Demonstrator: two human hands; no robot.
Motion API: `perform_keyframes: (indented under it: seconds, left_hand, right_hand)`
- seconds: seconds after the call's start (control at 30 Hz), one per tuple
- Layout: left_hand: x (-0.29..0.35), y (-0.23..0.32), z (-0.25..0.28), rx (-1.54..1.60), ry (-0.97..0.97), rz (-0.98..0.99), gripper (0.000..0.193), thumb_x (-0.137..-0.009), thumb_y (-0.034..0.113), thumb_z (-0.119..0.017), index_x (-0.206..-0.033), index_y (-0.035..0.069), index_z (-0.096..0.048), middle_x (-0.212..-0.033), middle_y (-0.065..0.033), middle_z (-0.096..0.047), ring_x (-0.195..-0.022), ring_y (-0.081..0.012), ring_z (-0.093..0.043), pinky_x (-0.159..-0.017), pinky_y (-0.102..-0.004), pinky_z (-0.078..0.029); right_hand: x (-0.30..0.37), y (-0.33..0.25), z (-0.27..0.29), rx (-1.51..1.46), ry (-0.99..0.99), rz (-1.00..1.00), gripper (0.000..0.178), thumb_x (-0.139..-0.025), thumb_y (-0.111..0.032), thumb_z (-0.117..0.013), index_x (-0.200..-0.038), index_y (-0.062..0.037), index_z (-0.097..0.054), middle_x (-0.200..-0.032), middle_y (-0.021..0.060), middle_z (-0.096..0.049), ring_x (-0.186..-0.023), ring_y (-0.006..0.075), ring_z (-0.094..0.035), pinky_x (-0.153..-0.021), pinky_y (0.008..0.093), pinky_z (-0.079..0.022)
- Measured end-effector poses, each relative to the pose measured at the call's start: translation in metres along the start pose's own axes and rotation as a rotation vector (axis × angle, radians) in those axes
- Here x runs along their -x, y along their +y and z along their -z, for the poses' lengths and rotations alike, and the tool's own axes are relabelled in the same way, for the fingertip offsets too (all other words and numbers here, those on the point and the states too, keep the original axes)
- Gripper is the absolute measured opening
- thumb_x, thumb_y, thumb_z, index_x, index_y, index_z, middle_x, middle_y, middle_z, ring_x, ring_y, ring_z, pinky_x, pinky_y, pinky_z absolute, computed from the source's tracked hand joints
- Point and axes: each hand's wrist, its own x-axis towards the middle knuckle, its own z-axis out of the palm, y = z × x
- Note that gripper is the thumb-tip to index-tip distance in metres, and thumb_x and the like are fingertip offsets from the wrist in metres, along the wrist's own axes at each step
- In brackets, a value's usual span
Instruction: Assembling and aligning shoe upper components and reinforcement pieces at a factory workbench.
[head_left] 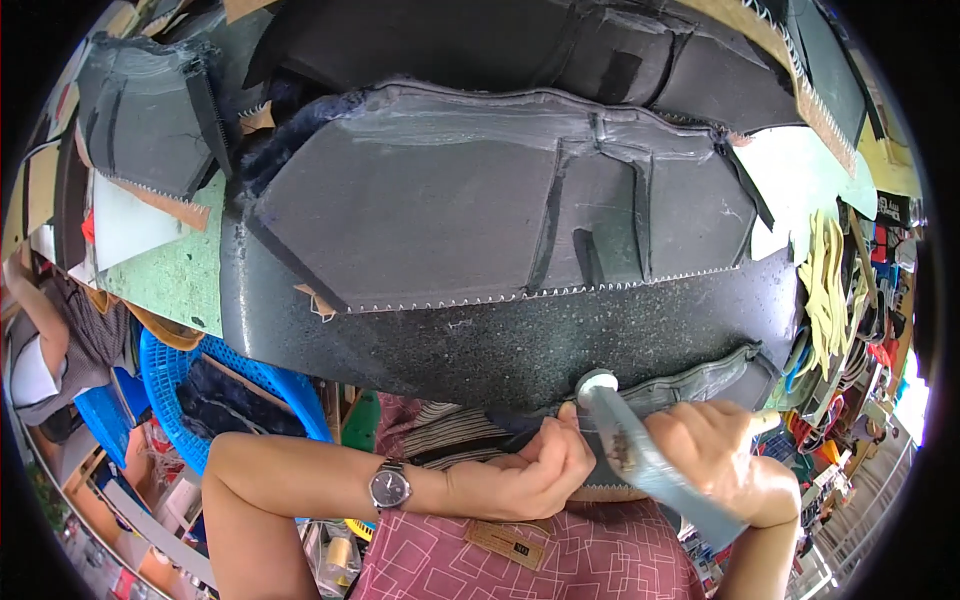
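Observation:
My right hand (705,445) is closed round a hammer (635,450); its grey metal head is slightly blurred and its round face points toward the worktop's near edge. With fingers pinched, my left hand (535,470) holds the near edge of a dark grey boot upper (690,385). That upper lies partly over the near edge, half hidden behind the hammer and my right hand. A larger dark grey boot upper (450,215), with a zigzag-stitched edge and dark fur lining showing at its left, lies flat on the black worktop (420,345).
More stitched uppers (150,125) are piled at the far left and back. A blue plastic basket (160,370) with a dark furry piece stands at left. Pale yellow gloves (825,290) hang at right beside tools. Another person's arm (35,300) shows at far left.

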Motion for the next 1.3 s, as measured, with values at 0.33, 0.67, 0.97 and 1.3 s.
perform_keyframes:
  seconds: [0.33,0.67,0.97,1.3]
  left_hand:
    - [0.011,-0.013,0.010,0.345,0.037,0.299,0.004,-0.075,0.003,-0.061,-0.072,0.002,-0.061,-0.067,-0.0051,-0.051,-0.067,-0.0172,-0.054,-0.065,-0.0301,-0.047]
    - [-0.013,-0.018,0.007,0.714,-0.059,0.533,0.034,-0.076,0.026,-0.074,-0.099,0.004,-0.063,-0.096,-0.0101,-0.064,-0.076,-0.0263,-0.061,-0.069,-0.0385,-0.049]
    - [-0.039,-0.086,0.011,0.874,-0.357,0.783,0.041,-0.070,0.008,-0.072,-0.108,0.002,-0.059,-0.087,-0.0151,-0.062,-0.075,-0.0358,-0.060,-0.067,-0.0411,-0.048]
    - [-0.094,-0.087,0.056,0.528,-0.509,0.609,0.039,-0.066,0.011,-0.075,-0.101,0.003,-0.061,-0.088,-0.0106,-0.059,-0.079,-0.0311,-0.055,-0.067,-0.0408,-0.046]
  right_hand:
    - [-0.018,-0.002,0.017,0.069,0.056,0.112,0.021,-0.067,-0.018,-0.061,-0.078,-0.0061,-0.048,-0.060,-0.0003,-0.041,-0.046,0.0115,-0.049,-0.038,0.0275,-0.038]
    - [0.096,0.033,-0.011,-0.015,0.518,-0.365,0.033,-0.064,-0.015,-0.070,-0.093,-0.0057,-0.057,-0.068,0.0055,-0.053,-0.054,0.0242,-0.057,-0.047,0.0356,-0.045]
    - [0.221,0.093,-0.043,0.419,0.428,-0.657,0.037,-0.073,-0.018,-0.070,-0.106,-0.0067,-0.058,-0.083,0.0060,-0.053,-0.073,0.0241,-0.055,-0.069,0.0362,-0.045]
    - [0.210,0.140,0.014,0.298,0.865,-0.649,0.019,-0.077,-0.004,-0.066,-0.096,-0.0017,-0.064,-0.088,0.0132,-0.063,-0.078,0.0300,-0.061,-0.068,0.0353,-0.049]
